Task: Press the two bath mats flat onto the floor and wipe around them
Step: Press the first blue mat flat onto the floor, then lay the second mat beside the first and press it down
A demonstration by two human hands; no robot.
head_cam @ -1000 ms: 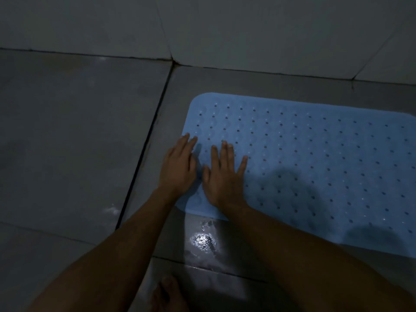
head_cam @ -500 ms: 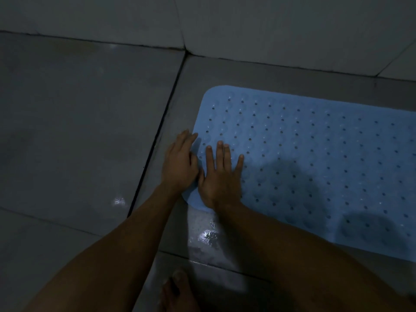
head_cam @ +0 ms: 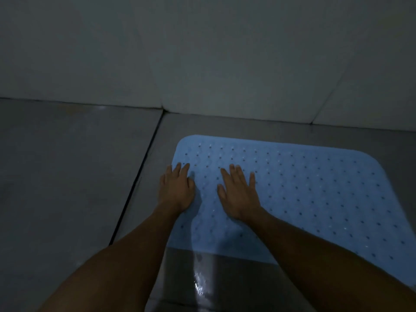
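A light blue bath mat [head_cam: 315, 194] with rows of small holes lies on the grey tiled floor [head_cam: 67, 176], its far edge close to the wall. My left hand [head_cam: 176, 188] lies flat, palm down, over the mat's left edge, partly on the floor. My right hand [head_cam: 238, 192] rests flat on the mat a short way to the right, fingers spread. Both hands hold nothing. Only one mat is in view; its right end runs out of the frame.
A pale tiled wall [head_cam: 202, 52] rises just behind the mat. A dark grout line [head_cam: 137, 181] runs along the floor left of the mat. A wet, shiny patch [head_cam: 200, 282] glints on the floor just in front of the mat's near edge.
My hands have slid farther along the mat and spread apart; before, they lay side by side at its near left corner. The view has tilted up, showing more wall.
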